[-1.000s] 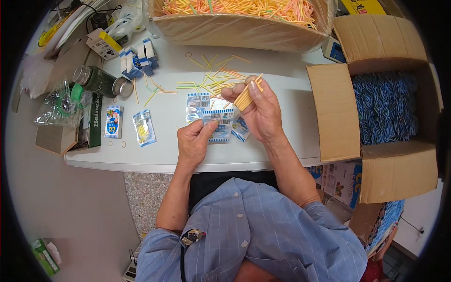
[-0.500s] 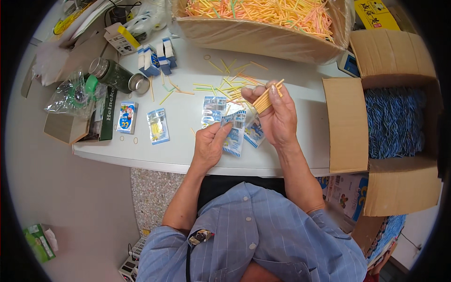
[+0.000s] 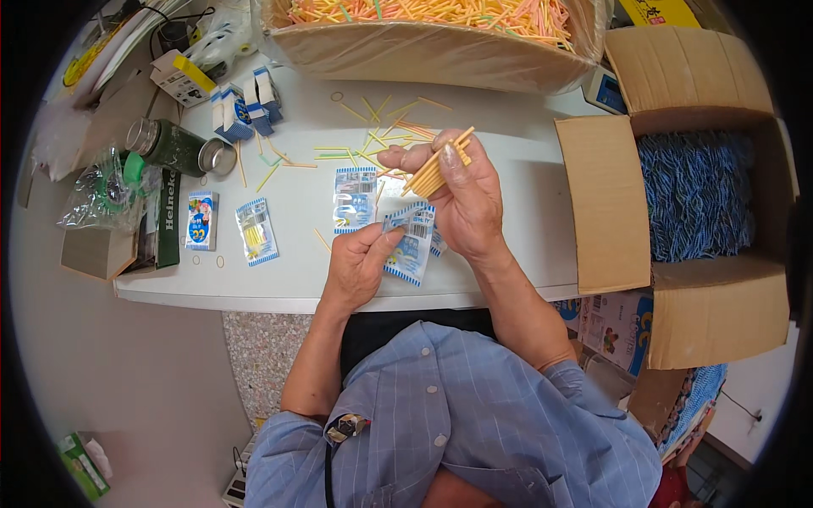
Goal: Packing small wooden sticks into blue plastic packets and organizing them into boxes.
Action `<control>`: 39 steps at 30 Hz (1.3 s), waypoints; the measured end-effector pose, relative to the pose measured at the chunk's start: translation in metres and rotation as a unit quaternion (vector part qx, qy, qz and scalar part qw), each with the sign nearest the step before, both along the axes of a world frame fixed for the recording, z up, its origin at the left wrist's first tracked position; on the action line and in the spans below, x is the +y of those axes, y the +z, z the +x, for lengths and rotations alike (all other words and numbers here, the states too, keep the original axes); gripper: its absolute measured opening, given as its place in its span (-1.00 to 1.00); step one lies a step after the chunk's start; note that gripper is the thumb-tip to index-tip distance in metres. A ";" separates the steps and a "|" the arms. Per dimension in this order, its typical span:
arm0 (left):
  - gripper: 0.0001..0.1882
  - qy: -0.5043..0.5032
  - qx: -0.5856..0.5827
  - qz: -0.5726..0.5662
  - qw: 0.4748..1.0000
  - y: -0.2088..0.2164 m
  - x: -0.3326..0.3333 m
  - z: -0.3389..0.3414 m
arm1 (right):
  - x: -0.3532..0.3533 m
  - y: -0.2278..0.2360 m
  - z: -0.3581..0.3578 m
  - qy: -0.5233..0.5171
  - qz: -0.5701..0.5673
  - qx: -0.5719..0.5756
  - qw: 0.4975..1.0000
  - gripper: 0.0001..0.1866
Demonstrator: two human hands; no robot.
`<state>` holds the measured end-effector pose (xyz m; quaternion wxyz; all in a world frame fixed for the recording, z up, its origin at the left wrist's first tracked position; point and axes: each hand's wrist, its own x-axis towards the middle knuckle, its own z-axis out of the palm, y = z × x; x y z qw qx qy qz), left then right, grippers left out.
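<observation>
My left hand (image 3: 354,269) pinches the upper edge of a small clear-and-blue plastic packet (image 3: 411,254), thumb on top. Just above it to the right, my right hand (image 3: 472,207) is closed on a bundle of thin yellow-orange sticks (image 3: 432,179). The bundle's lower ends are close to the packet's top edge; I cannot tell whether any have gone in. Another packet (image 3: 354,199) lies flat beyond my left hand, and part of one more shows behind the held packet. Loose coloured sticks (image 3: 337,156) are scattered past both hands.
A plastic-lined carton (image 3: 423,57) full of sticks stands at the back. On the right is an open cardboard box (image 3: 603,203) holding blue packets. To the left are a filled packet (image 3: 257,232), a small blue-and-white box (image 3: 201,220), more small boxes (image 3: 231,114) and a dark green bottle (image 3: 178,151).
The whole view has shifted, so the table's things appear farther left and slightly higher. My right hand has brought the stick bundle nearer the packet, still gripping it. My left hand keeps the packet.
</observation>
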<state>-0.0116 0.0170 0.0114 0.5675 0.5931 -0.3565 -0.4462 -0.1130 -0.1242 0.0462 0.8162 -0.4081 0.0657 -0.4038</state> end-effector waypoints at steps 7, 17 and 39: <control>-0.78 0.012 0.032 -0.010 0.999 -0.004 0.000 0.001 | 0.001 -0.011 -0.006 0.037 -0.086 0.055 0.994 -0.82; -0.78 0.054 0.036 -0.005 0.998 -0.005 -0.003 -0.003 | 0.001 -0.016 -0.008 0.056 -0.056 0.077 0.994 -0.82; -0.80 0.027 0.025 -0.003 0.999 -0.005 -0.004 0.002 | -0.004 -0.022 -0.009 0.114 -0.044 0.142 0.982 -0.80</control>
